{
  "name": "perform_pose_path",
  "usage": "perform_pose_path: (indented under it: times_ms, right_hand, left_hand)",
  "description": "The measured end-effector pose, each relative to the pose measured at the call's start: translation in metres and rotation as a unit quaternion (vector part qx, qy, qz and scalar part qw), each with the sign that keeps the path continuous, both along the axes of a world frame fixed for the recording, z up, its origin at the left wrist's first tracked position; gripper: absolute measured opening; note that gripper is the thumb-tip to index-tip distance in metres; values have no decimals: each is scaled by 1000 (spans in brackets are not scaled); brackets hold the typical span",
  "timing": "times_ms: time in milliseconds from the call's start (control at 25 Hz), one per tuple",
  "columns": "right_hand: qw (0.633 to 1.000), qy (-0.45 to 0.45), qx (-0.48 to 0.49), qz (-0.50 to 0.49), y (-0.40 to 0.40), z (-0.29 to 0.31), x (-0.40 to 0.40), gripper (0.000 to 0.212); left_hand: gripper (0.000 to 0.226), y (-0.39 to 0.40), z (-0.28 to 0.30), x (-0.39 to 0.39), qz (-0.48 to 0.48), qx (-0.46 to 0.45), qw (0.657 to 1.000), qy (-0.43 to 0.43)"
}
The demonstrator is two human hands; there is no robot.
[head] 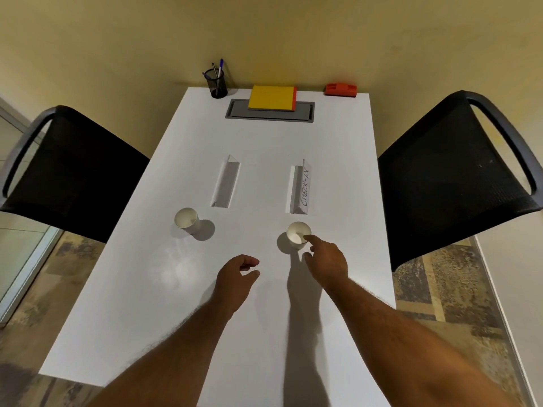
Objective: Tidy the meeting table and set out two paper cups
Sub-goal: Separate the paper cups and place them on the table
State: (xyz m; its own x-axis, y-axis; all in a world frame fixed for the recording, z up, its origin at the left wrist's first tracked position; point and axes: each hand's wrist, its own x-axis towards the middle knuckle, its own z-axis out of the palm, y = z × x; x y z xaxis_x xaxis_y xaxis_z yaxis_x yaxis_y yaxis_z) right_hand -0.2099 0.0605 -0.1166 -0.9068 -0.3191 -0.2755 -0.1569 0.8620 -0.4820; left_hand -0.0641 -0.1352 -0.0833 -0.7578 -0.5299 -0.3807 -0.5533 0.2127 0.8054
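Two bare hands hover over the white meeting table [141,304]. Left hand [235,274], nearest, hangs loosely curled, holding nothing. Right hand [326,259] lies just beyond, index fingertip at the rim of the upright white paper cup [298,235] directly ahead; whether it grips, I cannot tell. Second white paper cup [187,220] stands well apart, leftward.

cups [186,220] before tent cards [225,181]; chairs [73,174] flanking table [264,304]

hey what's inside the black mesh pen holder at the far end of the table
The black mesh pen holder has a few pens standing in it; a blue-capped pen sticks up highest. Their lower ends are dim behind the mesh, so anything small at the bottom cannot be seen.
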Motion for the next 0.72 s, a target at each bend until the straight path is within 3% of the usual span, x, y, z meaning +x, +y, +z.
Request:
perform_pose_path:
  times_ms: [280, 560, 640, 720]
  right_hand:
    - [999, -16, -5, 29, -10, 0, -2, 67]
    - [999, -11, -29, 32, -16, 5, 1, 63]
    - [999, 0, -29, 27, -16, 7, 7, 63]
    - [999, 7, -39, 7, -13, 8, 15, 62]
  left_hand:
    - [21, -9, -3, 14, 26, 17, 999, 7]
    - [24, -13, -3, 22, 27, 7, 1000, 4]
    - [25, -13, -1, 23, 15, -36, 999, 14]
    - [28, -15, 0, 22, 8, -158, 987, 40]
